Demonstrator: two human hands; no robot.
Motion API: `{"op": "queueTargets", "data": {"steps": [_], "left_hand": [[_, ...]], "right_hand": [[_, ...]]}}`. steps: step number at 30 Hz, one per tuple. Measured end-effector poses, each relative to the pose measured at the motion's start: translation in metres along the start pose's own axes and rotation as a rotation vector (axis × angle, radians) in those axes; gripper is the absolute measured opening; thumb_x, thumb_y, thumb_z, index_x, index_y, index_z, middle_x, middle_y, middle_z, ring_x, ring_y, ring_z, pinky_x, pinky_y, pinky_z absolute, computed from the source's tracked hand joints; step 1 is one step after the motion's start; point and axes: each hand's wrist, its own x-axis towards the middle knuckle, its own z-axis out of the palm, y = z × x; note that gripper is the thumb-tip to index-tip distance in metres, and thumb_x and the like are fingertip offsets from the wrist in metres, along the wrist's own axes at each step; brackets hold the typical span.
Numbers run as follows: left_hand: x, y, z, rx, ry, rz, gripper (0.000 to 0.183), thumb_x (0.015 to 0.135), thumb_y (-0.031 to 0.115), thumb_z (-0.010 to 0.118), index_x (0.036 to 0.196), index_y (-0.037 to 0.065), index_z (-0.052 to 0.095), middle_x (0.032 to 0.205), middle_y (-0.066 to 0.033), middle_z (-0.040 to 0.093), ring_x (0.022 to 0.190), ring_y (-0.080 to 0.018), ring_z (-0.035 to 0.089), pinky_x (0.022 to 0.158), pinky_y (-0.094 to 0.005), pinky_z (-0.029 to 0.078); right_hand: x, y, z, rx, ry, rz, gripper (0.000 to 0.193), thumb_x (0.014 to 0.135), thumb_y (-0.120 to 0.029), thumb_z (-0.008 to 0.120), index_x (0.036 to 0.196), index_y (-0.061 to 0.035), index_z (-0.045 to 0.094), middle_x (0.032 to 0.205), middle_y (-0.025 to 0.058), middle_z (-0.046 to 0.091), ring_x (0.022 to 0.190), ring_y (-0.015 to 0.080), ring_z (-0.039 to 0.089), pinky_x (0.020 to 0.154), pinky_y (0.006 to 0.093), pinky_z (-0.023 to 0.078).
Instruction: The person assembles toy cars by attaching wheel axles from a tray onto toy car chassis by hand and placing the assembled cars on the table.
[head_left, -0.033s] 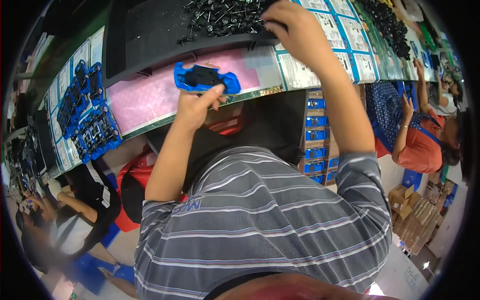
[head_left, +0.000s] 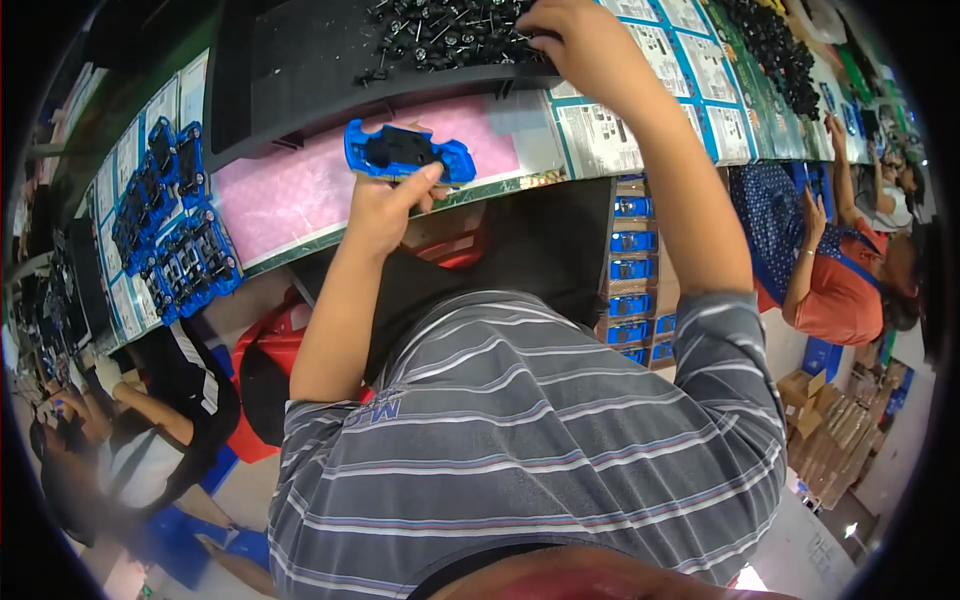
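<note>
My left hand [head_left: 385,205] grips a blue toy car body [head_left: 455,162] over the table's near edge. The shell is turned hollow side up, with a black part inside, and my thumb presses on its near rim. My right hand [head_left: 585,45] reaches to the right end of a black tray [head_left: 290,75]. Its fingers are bent in a pinch beside a heap of black wheels on metal axles [head_left: 440,35]. Whatever lies between those fingertips, if anything, is too dark to make out.
Several blue car bodies with black parts [head_left: 185,225] stand in rows at left. Pink sheeting [head_left: 290,200] covers the near tabletop. Below the edge, a carton [head_left: 605,290] holds more blue cars. People work on both sides; a red stool [head_left: 265,345] is at lower left.
My left hand and the car body have shifted slightly left. My right hand has moved a little left and up at the heap's edge.
</note>
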Motion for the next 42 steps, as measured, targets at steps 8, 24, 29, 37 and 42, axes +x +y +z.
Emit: {"op": "queueTargets", "data": {"steps": [8, 24, 29, 37, 42], "left_hand": [[-0.001, -0.005, -0.009, -0.013, -0.027, 0.032, 0.028, 0.089, 0.005, 0.072, 0.114, 0.003, 0.058, 0.09, -0.0067, 0.068, 0.073, -0.0138, 0.066, 0.066, -0.0288, 0.055], [-0.003, -0.002, -0.012, 0.021, -0.117, 0.078, 0.053, 0.085, 0.003, 0.079, 0.129, 0.003, 0.049, 0.106, -0.0072, 0.067, 0.092, -0.016, 0.069, 0.082, -0.0322, 0.058], [-0.004, -0.001, -0.012, 0.047, -0.093, 0.07, 0.055, 0.083, 0.003, 0.08, 0.128, 0.003, 0.049, 0.106, -0.0064, 0.067, 0.093, -0.0144, 0.069, 0.081, -0.0309, 0.058], [-0.008, 0.0, -0.012, 0.068, -0.078, 0.096, 0.046, 0.082, 0.009, 0.083, 0.12, 0.006, 0.057, 0.105, -0.0026, 0.067, 0.095, -0.0127, 0.066, 0.084, -0.0295, 0.054], [-0.006, -0.001, -0.007, 0.111, -0.006, 0.281, 0.041, 0.084, 0.012, 0.081, 0.119, 0.006, 0.06, 0.106, -0.0018, 0.066, 0.098, -0.0129, 0.064, 0.087, -0.0295, 0.052]], "right_hand": [[0.052, 0.006, 0.01, -0.082, -0.573, 0.23, 0.012, 0.079, -0.005, 0.073, 0.089, -0.0008, 0.075, 0.085, 0.0217, 0.07, 0.082, 0.0388, 0.069, 0.074, 0.0435, 0.054], [-0.042, -0.123, 0.05, 0.6, 0.03, 0.412, 0.013, 0.086, -0.009, 0.075, 0.096, -0.0012, 0.073, 0.09, 0.0129, 0.069, 0.081, 0.029, 0.067, 0.07, 0.0354, 0.052], [-0.046, -0.128, 0.056, 0.57, 0.011, 0.426, 0.013, 0.087, -0.011, 0.074, 0.096, -0.0011, 0.073, 0.088, 0.0126, 0.069, 0.078, 0.028, 0.066, 0.069, 0.0349, 0.052], [-0.042, -0.132, 0.049, 0.673, -0.004, 0.426, 0.031, 0.087, -0.015, 0.077, 0.113, -0.0004, 0.069, 0.105, 0.0145, 0.07, 0.095, 0.0282, 0.068, 0.081, 0.0345, 0.054], [-0.05, -0.12, 0.049, 0.879, -0.085, 0.332, 0.053, 0.081, -0.022, 0.083, 0.126, -0.0021, 0.064, 0.118, 0.0145, 0.068, 0.111, 0.0292, 0.065, 0.097, 0.0363, 0.049]]}}
